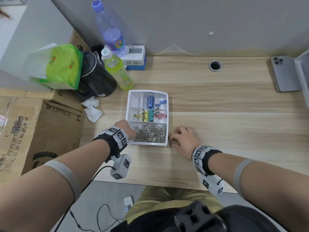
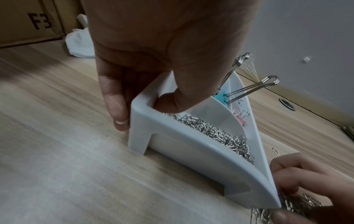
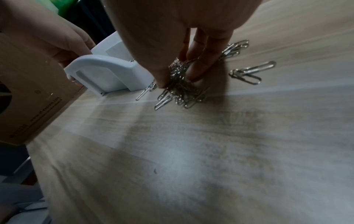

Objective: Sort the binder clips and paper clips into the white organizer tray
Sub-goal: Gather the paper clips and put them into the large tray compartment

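Here, at the desk's left edge, a box is seen, with a green bag, a black pot and two bottles by the back left corner. Some crumpled tissue is laid between the box and the tray.

The tray is set near the front edge, about in the middle of the desk. Its front left corner is gripped by the left hand: in the left wrist view the thumb is hooked inside the rim and a finger is pressed on the outer wall. The long front part of the tray is filled with paper clips. In the smaller parts behind it, binder clips are kept: yellow, teal, blue and pink ones.

Just right of the tray, near its front right corner, a loose pile of clips is lying on the desk. This pile is pinched by the right hand, with the fingertips curled down around a bunch of them. A few single clips are scattered close by, not touched.

At the back of the desk a round cable hole is cut. By the right edge a phone is laid face down.
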The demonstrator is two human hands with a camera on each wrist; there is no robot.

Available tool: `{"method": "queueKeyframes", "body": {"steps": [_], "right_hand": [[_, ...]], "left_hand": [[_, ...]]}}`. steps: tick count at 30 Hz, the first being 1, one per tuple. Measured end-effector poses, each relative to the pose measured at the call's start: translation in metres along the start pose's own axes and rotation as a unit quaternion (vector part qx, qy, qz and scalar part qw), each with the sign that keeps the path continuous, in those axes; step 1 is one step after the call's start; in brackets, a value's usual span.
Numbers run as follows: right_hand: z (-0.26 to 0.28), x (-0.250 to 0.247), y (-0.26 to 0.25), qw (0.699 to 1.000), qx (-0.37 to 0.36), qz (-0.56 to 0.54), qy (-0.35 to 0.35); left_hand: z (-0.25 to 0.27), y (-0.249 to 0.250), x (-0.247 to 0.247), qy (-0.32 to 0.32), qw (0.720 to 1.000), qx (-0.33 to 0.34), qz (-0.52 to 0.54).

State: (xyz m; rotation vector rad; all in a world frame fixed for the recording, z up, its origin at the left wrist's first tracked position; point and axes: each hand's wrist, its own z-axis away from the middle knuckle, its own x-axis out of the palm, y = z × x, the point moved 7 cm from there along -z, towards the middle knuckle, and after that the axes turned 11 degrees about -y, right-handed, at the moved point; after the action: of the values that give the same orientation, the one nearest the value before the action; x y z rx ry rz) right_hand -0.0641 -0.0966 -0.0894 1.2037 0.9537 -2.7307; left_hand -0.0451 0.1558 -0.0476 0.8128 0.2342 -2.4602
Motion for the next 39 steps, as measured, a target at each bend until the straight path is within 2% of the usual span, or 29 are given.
{"method": "queueKeyframes", "body": {"steps": [9, 13, 19, 23, 29, 33, 36, 39], "right_hand": [[-0.001, -0.007, 0.016, 0.998, -0.001, -0.067, 0.015], [0.000, -0.018, 0.017, 0.997, -0.001, -0.076, 0.000], [0.005, -0.037, 0.022, 0.993, 0.030, -0.111, -0.001], [0.000, -0.056, 0.004, 0.993, 0.023, -0.118, -0.001], [-0.024, -0.062, -0.055, 0.989, -0.025, -0.147, -0.003], [-0.037, -0.044, -0.088, 0.990, -0.070, -0.115, -0.049], [-0.037, -0.036, -0.093, 0.988, -0.094, -0.079, -0.093], [-0.028, -0.052, -0.078, 0.992, -0.094, -0.059, -0.060]], "left_hand": [[0.001, 0.001, 0.000, -0.007, 1.000, -0.004, 0.010], [0.002, 0.001, -0.001, -0.007, 1.000, -0.004, 0.012], [0.003, 0.000, -0.001, -0.007, 1.000, -0.008, 0.009], [0.004, 0.001, -0.003, -0.004, 1.000, -0.004, 0.008], [0.003, 0.000, -0.003, -0.008, 1.000, -0.002, 0.009], [0.002, -0.001, -0.003, -0.008, 1.000, -0.001, 0.003], [0.001, -0.001, -0.003, -0.007, 1.000, -0.002, 0.000], [-0.001, -0.001, -0.003, -0.015, 1.000, 0.000, 0.006]]}}
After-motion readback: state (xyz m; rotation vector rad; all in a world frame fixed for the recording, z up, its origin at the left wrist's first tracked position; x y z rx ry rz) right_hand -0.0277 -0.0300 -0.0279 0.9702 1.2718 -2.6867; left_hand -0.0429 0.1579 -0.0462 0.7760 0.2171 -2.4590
